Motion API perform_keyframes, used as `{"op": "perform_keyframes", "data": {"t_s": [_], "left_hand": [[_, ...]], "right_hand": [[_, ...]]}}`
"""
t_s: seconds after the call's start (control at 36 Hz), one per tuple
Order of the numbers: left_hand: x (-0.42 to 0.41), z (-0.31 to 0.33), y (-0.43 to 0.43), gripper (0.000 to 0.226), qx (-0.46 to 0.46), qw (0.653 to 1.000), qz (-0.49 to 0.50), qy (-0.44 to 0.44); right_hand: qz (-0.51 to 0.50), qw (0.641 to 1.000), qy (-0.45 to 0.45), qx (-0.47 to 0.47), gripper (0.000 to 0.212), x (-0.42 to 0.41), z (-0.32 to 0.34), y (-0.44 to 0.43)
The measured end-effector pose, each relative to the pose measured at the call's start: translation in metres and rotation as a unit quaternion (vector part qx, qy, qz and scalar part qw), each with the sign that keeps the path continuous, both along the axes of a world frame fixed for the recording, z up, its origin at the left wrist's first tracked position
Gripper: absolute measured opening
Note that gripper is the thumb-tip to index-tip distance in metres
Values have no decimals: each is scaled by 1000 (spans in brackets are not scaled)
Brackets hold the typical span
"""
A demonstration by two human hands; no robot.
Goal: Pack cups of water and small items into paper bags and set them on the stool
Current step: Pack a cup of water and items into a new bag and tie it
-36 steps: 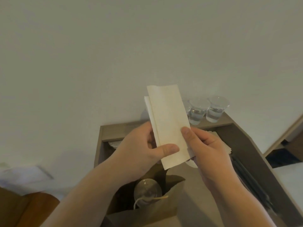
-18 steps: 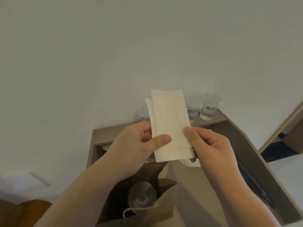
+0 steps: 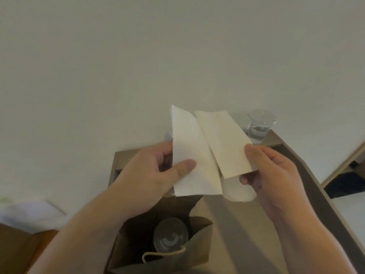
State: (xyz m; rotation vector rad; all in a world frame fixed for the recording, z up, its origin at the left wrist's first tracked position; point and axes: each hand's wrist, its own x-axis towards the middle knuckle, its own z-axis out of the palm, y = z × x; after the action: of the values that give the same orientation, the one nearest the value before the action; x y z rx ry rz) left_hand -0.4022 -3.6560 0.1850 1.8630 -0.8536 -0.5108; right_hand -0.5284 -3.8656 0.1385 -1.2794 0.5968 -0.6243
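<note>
My left hand (image 3: pixel 154 171) pinches a folded white napkin (image 3: pixel 189 153) between thumb and fingers. A second folded napkin (image 3: pixel 223 143) is pinched by my right hand (image 3: pixel 274 175); the two napkins fan apart in a V above the desk. Below them an open brown paper bag (image 3: pixel 197 254) with a twine handle stands near the front, and a clear cup of water (image 3: pixel 170 237) sits inside it. Another clear cup of water (image 3: pixel 258 127) stands at the back right of the desk, against the wall.
The wooden desk (image 3: pixel 233 224) has raised side walls, and a white round piece (image 3: pixel 239 191) lies on it under my right hand. A brown seat surface (image 3: pixel 23 246) with white paper (image 3: pixel 33 212) behind it is at the lower left. The pale wall fills the upper view.
The two napkins were stacked together in both hands; now they are pulled apart, one in each hand. The view has shifted, leaving only one cup visible at the back.
</note>
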Motion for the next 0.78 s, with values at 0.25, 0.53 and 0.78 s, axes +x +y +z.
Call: {"op": "perform_keyframes", "data": {"t_s": [0.25, 0.53, 0.78], "left_hand": [[0, 3, 29, 21, -99, 984, 147, 12], [1, -21, 11, 20, -125, 967, 222, 6], [1, -33, -7, 26, -102, 968, 230, -8]], "right_hand": [[-2, 984, 180, -10, 24, -8, -76, -92], [-37, 910, 402, -90, 22, -3, -174, -192], [-57, 936, 310, -155, 20, 42, -160, -231]]}}
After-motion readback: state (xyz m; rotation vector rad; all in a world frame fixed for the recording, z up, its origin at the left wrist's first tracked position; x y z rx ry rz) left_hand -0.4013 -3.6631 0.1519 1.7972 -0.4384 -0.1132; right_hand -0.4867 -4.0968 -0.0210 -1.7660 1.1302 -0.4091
